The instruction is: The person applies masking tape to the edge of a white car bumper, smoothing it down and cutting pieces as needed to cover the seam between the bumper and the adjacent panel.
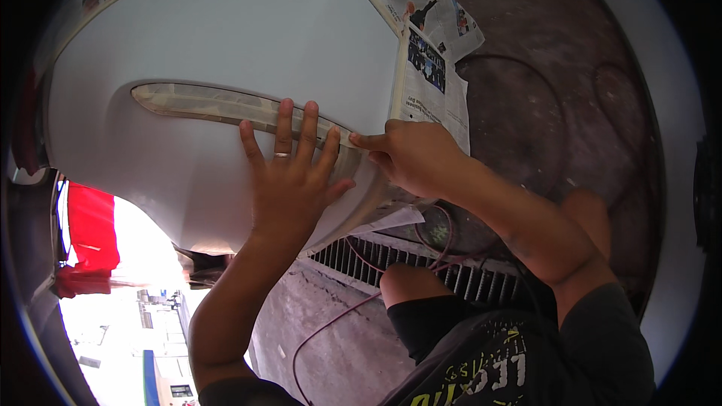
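Note:
A pale grey car body panel curves in front of me. A long, narrow inset strip, covered with translucent masking tape, runs across it. My left hand lies open on the panel, fingers spread. Its fingertips rest on the strip, and a ring shows on one finger. At the strip's right end, my right hand presses with its index finger stretched out. The other fingers of that hand are folded under, and whether they hold anything is hidden.
Newspaper masks the panel's right edge. A dark slatted grate crosses the floor below, with a thin reddish hose lying over and beside it. Red cloth hangs at the left, before a bright opening.

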Action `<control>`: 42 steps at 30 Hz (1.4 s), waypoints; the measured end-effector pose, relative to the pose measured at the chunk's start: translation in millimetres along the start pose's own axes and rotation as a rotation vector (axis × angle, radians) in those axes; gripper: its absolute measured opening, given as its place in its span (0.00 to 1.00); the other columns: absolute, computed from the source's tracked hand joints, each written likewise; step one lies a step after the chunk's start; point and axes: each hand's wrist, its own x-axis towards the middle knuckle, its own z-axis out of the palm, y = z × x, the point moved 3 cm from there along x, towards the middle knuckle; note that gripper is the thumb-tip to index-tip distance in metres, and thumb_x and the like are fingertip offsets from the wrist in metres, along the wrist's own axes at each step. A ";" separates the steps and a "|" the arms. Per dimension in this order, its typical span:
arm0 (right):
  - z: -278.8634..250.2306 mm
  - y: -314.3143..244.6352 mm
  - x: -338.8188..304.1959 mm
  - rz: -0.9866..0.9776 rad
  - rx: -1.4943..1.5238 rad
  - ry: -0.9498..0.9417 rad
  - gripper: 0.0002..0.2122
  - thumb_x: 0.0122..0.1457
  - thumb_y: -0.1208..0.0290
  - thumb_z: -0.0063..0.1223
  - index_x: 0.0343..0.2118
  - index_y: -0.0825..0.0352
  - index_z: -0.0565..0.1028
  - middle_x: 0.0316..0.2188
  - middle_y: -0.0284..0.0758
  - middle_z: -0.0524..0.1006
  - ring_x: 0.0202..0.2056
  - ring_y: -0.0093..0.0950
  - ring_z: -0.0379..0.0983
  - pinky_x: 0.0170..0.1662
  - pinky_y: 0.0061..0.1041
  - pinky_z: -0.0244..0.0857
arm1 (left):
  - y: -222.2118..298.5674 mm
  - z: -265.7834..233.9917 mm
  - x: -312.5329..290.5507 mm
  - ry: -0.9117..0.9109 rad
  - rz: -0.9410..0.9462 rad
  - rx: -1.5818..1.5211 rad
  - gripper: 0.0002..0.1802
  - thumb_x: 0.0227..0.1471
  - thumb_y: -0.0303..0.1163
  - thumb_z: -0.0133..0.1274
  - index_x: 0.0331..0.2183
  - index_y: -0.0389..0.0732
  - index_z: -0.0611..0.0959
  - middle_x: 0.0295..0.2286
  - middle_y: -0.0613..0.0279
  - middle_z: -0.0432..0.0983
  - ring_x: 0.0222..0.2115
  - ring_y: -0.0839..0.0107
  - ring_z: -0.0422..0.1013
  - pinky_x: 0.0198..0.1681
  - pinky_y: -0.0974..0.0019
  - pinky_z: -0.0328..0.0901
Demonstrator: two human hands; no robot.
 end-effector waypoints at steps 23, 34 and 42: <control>5.5 -2.8 -3.1 0.122 0.217 0.076 0.10 0.68 0.68 0.54 0.41 0.67 0.84 0.31 0.47 0.83 0.37 0.49 0.83 0.44 0.47 0.76 | 31.8 14.4 6.9 -0.166 0.046 -0.003 0.56 0.37 0.67 0.71 0.67 0.62 0.75 0.72 0.33 0.49 0.73 0.24 0.38 0.68 0.13 0.34; 9.1 -48.3 -89.8 -0.090 0.188 -0.039 0.12 0.64 0.73 0.59 0.49 0.66 0.80 0.35 0.44 0.81 0.32 0.46 0.82 0.35 0.42 0.78 | 35.8 16.5 8.0 -0.214 0.058 0.087 0.56 0.42 0.71 0.66 0.70 0.63 0.70 0.73 0.36 0.46 0.73 0.24 0.36 0.69 0.13 0.34; 12.8 5.0 -130.1 0.013 0.349 0.116 0.10 0.70 0.69 0.55 0.50 0.66 0.80 0.36 0.44 0.81 0.32 0.46 0.82 0.34 0.42 0.76 | 36.1 17.7 -21.1 -0.213 0.101 0.162 0.62 0.54 0.80 0.41 0.71 0.39 0.65 0.74 0.57 0.50 0.77 0.58 0.38 0.73 0.23 0.28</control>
